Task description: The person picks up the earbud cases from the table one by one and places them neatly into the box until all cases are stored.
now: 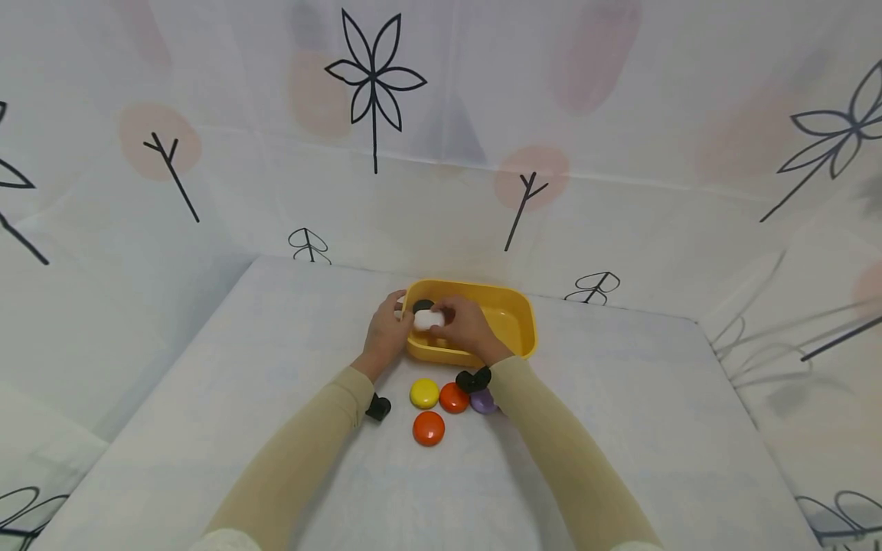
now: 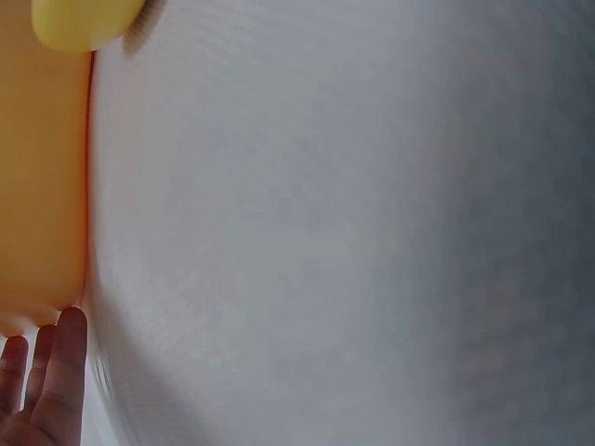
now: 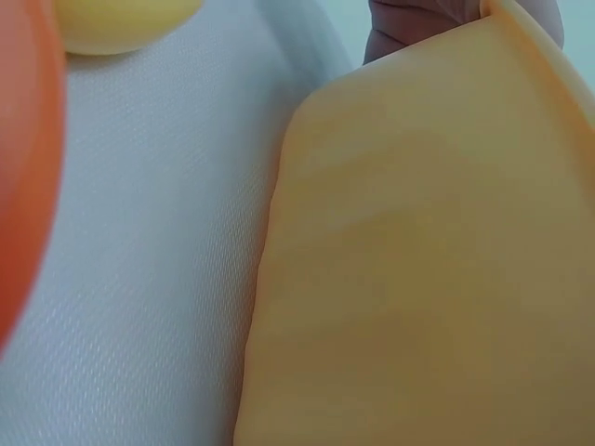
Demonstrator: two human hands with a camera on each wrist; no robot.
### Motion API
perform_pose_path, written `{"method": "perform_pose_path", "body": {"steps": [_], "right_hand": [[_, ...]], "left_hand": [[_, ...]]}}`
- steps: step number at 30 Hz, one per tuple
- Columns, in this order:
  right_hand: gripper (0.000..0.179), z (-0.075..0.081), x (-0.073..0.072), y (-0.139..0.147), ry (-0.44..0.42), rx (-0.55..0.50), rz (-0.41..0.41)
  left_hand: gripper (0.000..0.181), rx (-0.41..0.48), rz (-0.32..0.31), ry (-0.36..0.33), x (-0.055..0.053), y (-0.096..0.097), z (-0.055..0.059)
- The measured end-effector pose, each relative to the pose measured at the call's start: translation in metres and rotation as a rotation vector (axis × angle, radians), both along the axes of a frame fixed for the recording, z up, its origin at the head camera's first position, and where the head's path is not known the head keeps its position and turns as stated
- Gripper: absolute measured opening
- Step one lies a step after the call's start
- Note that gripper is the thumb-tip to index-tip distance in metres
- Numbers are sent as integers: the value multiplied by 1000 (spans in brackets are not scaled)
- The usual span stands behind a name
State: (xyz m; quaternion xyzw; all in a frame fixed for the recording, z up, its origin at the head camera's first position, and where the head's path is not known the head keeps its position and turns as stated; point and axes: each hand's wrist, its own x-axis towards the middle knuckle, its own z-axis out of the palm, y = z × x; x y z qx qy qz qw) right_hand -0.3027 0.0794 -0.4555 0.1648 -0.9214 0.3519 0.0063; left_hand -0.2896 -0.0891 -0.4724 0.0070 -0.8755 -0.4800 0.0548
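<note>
Right fingers (image 1: 445,303) pinch white piece (image 1: 425,321) over tray (image 1: 511,317).

Smooth yellow plastic tray (image 1: 514,324), matt woven cloth (image 3: 153,251)

head: bright, soft shadows | left wrist: blurred, darker toward right edge

- Yellow tray (image 1: 513,323): rectangular, rounded corners, upright on the surface (image 1: 620,398); left end gripped by left fingers (image 2: 67,372).
- White piece (image 1: 428,320): rounded, held in right fingers (image 1: 452,304) at tray's left part.
- Dark piece (image 1: 423,304): inside tray, just beyond white piece.
</note>
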Motion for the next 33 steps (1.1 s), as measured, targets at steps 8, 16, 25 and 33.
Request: {"method": "perform_pose_path", "body": {"steps": [8,16,25,33], "right_hand": [[34,1,0,2,-8,-47,-44],[32,7,3,4,-3,-74,-68],[32,10,5,9,42,-95,-76],[35,16,9,15,50,-110,-77]], "left_hand": [[47,-7,7,-6,0,0,1],[47,-1,9,-29,0,2,0],[49,0,-3,-22,0,1,0],[49,-24,6,-4,-1,1,-1]]}}
